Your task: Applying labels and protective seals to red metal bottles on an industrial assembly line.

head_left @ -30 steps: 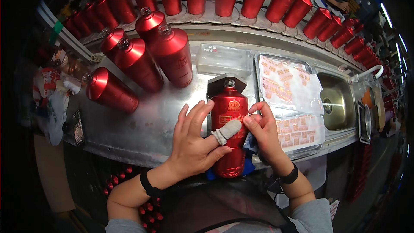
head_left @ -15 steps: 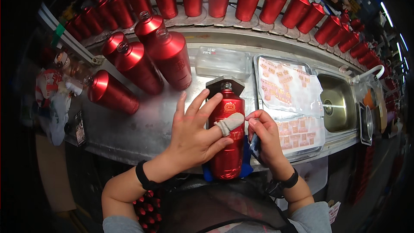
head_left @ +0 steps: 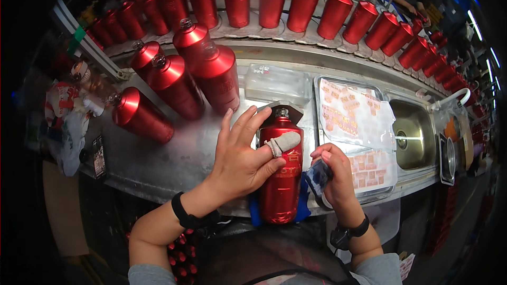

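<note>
A red metallic bottle [head_left: 280,195] with a clear threaded neck lies in front of me, neck pointing away, gold decoration on its upper front. It rests on a dark angular stand [head_left: 288,112] and a blue cloth [head_left: 303,199]. My left hand [head_left: 244,150] is open, fingers spread, at the bottle's left side; its index finger, in a cloth finger cot [head_left: 284,143], lies over the bottle's front. My right hand [head_left: 338,173], just right of the bottle and apart from it, is closed on a small flat dark thing [head_left: 318,177] with a bluish sheen, its kind unclear.
Several red bottles [head_left: 177,87] stand at left on the metal table [head_left: 142,161]. More ride a curved conveyor [head_left: 248,32] behind. A clear plastic box [head_left: 277,82], a tray [head_left: 318,100] with printed transfer sheets [head_left: 351,116] and a sink [head_left: 414,148] lie beyond. Another person works far right.
My right hand has drawn back from the bottle's front to its right, showing more of the dark thing. My left index finger now lies a little higher, uncovering gold lettering. Conveyor bottles have shifted.
</note>
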`<control>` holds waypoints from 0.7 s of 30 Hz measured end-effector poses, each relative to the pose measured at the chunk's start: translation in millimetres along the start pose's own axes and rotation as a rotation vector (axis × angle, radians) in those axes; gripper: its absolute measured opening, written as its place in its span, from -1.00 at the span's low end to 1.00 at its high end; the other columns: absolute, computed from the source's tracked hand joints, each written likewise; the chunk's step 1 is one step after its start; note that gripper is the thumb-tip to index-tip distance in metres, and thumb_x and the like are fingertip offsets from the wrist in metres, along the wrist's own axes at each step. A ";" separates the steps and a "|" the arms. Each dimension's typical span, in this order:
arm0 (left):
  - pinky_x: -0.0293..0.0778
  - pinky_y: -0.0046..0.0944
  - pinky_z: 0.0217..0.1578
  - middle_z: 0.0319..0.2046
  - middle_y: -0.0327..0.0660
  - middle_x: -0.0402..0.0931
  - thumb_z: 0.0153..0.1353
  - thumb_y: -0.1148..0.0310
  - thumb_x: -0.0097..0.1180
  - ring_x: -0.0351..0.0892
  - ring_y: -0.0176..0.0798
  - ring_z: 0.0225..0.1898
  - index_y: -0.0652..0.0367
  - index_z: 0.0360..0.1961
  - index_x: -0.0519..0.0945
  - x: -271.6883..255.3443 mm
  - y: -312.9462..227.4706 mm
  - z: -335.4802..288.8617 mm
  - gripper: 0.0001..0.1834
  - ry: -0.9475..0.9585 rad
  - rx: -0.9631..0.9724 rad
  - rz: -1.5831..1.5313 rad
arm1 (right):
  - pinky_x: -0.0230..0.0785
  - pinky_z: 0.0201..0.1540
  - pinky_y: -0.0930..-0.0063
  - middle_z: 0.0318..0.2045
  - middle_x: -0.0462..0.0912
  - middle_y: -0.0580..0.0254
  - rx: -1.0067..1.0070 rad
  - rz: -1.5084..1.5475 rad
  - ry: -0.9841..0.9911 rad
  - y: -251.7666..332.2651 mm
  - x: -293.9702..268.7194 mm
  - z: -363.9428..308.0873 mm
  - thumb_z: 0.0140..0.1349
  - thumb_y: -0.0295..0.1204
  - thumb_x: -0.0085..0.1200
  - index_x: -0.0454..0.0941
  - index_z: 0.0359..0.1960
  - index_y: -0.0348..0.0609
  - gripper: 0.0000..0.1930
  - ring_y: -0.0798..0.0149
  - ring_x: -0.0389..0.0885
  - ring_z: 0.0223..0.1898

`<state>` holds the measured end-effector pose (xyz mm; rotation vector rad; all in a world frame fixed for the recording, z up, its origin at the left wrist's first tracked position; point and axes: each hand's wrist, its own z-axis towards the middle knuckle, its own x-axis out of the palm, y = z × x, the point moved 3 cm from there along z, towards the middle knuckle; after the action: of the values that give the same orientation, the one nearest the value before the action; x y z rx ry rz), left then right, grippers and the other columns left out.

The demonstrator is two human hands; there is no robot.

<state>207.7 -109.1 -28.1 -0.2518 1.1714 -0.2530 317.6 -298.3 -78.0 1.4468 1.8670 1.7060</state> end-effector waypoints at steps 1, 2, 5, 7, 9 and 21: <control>-0.17 0.33 0.34 0.33 -0.02 0.20 0.25 -0.03 0.11 0.14 0.14 0.37 -0.21 0.06 0.66 -0.2 1.5 0.4 -0.60 -0.011 -0.012 -0.012 | 0.33 -0.31 0.67 -0.46 0.55 0.33 -0.002 -0.011 -0.001 -0.7 -0.2 -0.2 0.29 -0.32 0.05 0.53 -0.27 -0.24 -0.80 0.55 0.49 -0.43; -0.17 0.33 0.34 0.33 -0.02 0.20 0.25 -0.03 0.11 0.14 0.14 0.37 -0.21 0.06 0.66 -1.1 3.7 -0.3 -0.60 -0.015 -0.027 0.002 | 0.33 -0.31 0.67 -0.46 0.55 0.33 0.005 -0.010 0.019 -0.4 1.9 -0.9 0.29 -0.32 0.05 0.53 -0.27 -0.24 -0.80 0.55 0.49 -0.43; -0.05 0.30 0.31 0.29 0.00 0.26 0.19 0.05 0.19 0.20 0.16 0.32 0.01 -0.23 0.72 2.9 -1.1 3.6 -0.70 -0.112 -0.011 -0.115 | 0.32 -0.27 0.70 -0.44 0.56 0.35 -0.001 -0.016 0.020 7.1 0.0 -4.7 0.27 -0.34 0.05 0.54 -0.28 -0.23 -0.81 0.56 0.49 -0.38; -0.05 0.31 0.31 0.29 -0.01 0.26 0.20 0.05 0.19 0.20 0.16 0.32 0.03 -0.22 0.72 2.1 4.2 -3.9 -0.69 -0.113 -0.065 -0.129 | 0.31 -0.26 0.70 -0.44 0.55 0.37 -0.006 -0.037 0.024 6.5 5.0 -3.0 0.26 -0.34 0.06 0.54 -0.29 -0.23 -0.82 0.56 0.48 -0.38; -0.06 0.32 0.31 0.29 0.00 0.25 0.21 0.06 0.18 0.19 0.17 0.32 0.07 -0.19 0.71 3.7 4.5 -9.3 -0.67 -0.113 -0.119 -0.169 | 0.24 -0.27 0.69 -0.46 0.51 0.44 -0.025 -0.106 0.010 7.3 4.7 -0.3 0.25 -0.37 0.07 0.54 -0.33 -0.20 -0.85 0.58 0.42 -0.37; 0.20 -0.01 0.29 0.30 0.13 0.24 0.31 0.22 0.10 0.32 0.14 0.27 0.13 0.19 0.54 15.5 0.9 -24.2 -0.55 -0.106 -0.185 -0.383 | 0.18 -0.44 0.80 -0.56 0.51 0.52 -0.181 -0.290 0.086 4.7 21.9 49.8 0.16 -0.47 0.32 0.36 -0.30 -0.11 -0.71 0.69 0.41 -0.49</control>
<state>191.0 -114.8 -50.9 -0.6474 1.0360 -0.4619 345.0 -251.1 -79.5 0.9958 1.8051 1.7623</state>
